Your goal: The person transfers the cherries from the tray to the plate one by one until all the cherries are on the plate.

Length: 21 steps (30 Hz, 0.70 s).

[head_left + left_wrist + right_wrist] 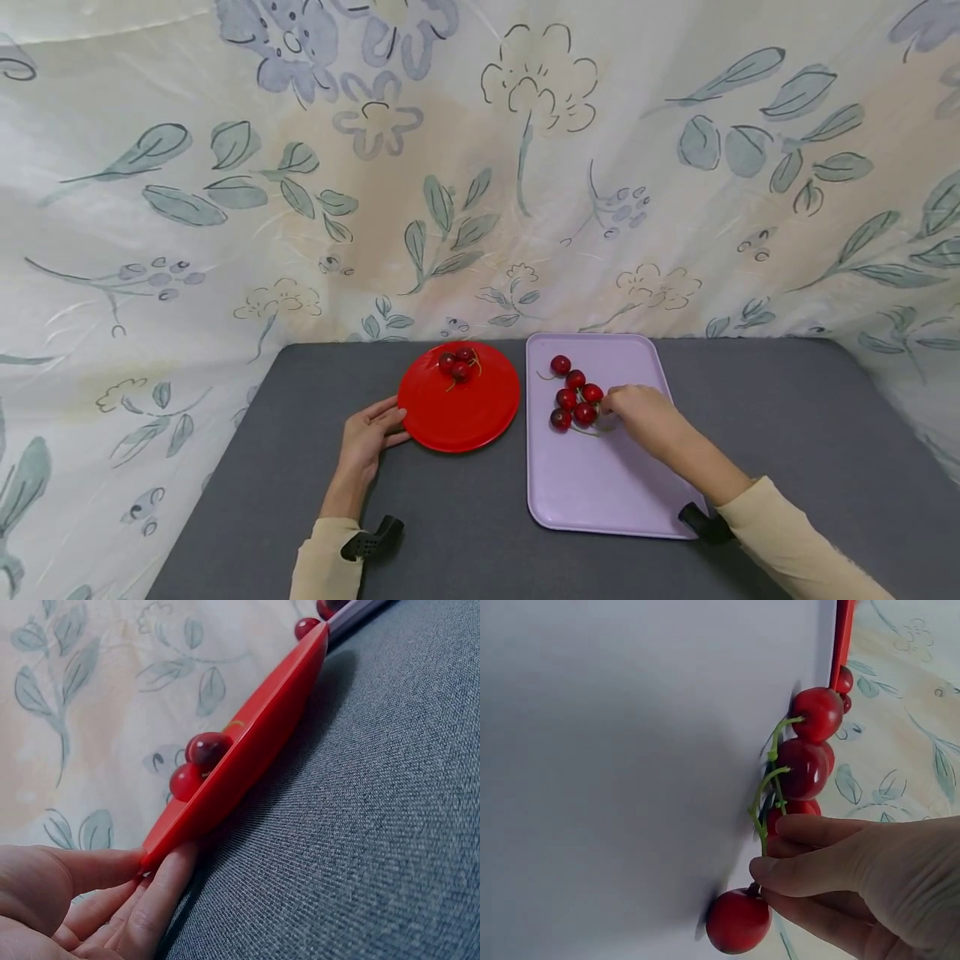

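Note:
My left hand (365, 444) grips the near-left rim of a red plate (459, 425), thumb on top and fingers beneath, as the left wrist view shows. Three dark red cherries (460, 372) with stems lie toward the plate's far side. Over a lilac tray (600, 492), my right hand (643, 417) is at the right side of a group of cherries (566, 399). Thumb and forefinger pinch a green cherry stem (763, 844) in the right wrist view. One cherry (739, 921) sits just below the thumb tip; fingers partly hide others.
Both plate and tray rest on a dark grey cloth-covered table (330, 367), side by side with a narrow gap. A pale floral curtain (420, 208) hangs behind the table's far edge. Black wrist straps (372, 540) sit over cream sleeves.

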Each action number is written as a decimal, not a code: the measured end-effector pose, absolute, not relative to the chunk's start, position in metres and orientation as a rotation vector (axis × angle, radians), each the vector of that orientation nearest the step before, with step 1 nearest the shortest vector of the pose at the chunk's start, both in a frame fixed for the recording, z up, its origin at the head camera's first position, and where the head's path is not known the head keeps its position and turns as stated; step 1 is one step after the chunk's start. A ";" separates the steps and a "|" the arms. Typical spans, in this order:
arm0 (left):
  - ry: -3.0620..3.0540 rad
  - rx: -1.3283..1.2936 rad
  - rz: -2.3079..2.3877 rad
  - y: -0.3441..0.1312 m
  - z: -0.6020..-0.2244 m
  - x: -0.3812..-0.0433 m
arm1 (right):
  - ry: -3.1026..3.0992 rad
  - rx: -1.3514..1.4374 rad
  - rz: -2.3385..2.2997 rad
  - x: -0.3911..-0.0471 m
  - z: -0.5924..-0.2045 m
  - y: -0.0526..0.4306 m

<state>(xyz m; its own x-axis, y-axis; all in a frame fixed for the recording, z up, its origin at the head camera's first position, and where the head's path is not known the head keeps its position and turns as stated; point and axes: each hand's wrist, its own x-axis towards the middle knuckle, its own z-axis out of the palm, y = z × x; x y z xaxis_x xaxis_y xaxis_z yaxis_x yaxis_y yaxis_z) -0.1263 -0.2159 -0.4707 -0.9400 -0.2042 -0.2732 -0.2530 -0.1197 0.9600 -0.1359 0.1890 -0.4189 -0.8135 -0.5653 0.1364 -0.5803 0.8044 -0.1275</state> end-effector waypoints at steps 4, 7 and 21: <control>2.055 -0.540 2.253 -0.217 -0.469 -0.127 | -2.917 0.874 0.245 -0.136 -0.416 0.190; 2.047 -0.550 2.258 -0.218 -0.468 -0.128 | -2.952 0.816 0.343 -0.138 -0.412 0.193; 2.052 -0.546 2.242 -0.219 -0.464 -0.135 | -3.051 0.763 0.603 -0.139 -0.401 0.204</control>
